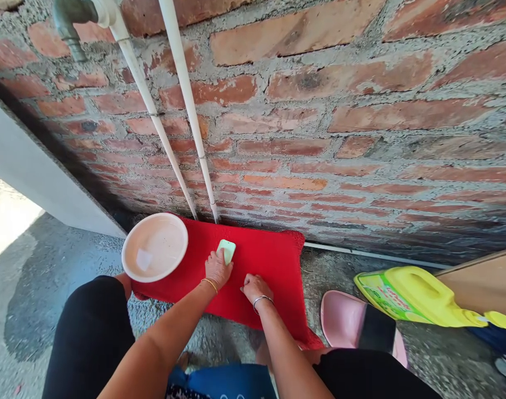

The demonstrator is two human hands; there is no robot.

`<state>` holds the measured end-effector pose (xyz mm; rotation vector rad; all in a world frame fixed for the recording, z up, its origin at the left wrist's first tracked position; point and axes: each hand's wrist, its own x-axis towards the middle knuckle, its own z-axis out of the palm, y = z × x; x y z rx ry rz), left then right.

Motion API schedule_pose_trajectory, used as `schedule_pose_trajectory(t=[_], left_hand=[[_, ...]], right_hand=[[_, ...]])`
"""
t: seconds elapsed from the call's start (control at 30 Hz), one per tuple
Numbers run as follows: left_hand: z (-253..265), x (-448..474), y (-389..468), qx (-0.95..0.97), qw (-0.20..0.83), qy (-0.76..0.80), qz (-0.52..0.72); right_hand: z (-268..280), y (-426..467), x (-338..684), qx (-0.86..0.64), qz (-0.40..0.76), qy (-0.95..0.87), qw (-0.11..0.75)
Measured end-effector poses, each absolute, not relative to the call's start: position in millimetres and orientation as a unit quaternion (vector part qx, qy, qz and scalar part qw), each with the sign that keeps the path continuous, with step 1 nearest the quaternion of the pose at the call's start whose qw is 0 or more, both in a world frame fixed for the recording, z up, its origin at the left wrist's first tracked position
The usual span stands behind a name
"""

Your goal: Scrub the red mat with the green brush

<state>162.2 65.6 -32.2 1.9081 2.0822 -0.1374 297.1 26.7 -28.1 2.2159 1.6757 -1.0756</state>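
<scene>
A pale green bar of soap (228, 250) lies under the fingers of my left hand (218, 269), which is closed on it and presses it against a red cloth (269, 249). The cloth is spread flat over a low surface in front of me, its far edge close to the wall. My right hand (256, 289) rests on the same cloth, a little to the right and nearer to me. Its fingers are curled down against the fabric, and their undersides are hidden. On the cloth's left end stands a pale pink basin (155, 248).
A brick wall (286, 105) with two white pipes (190, 105) rises behind the cloth. On the concrete floor to the right are a pink scoop-shaped container (340, 318) and a yellow detergent jug (419, 293) lying on its side. A pale panel (49, 160) stands at the left.
</scene>
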Motion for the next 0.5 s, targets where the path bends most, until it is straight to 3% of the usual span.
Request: schedule_pose_trajectory(t=[0.13,0.37,0.5], left_hand=[[-33.6,175.6,62.9,0.751,0.168,0.635,-0.064],[-19.2,119.5,111.4,0.569,0.170,0.804,-0.006],[-23.3,136.1,111.4,0.564,0.150,0.812,-0.015]], right_hand=[[-28.0,26.1,297.1,0.743,-0.355,0.563,0.072],[-28.4,27.3,296.2,0.749,-0.360,0.552,0.072],[-30.2,28.4,295.9,0.749,-0.364,0.547,0.079]])
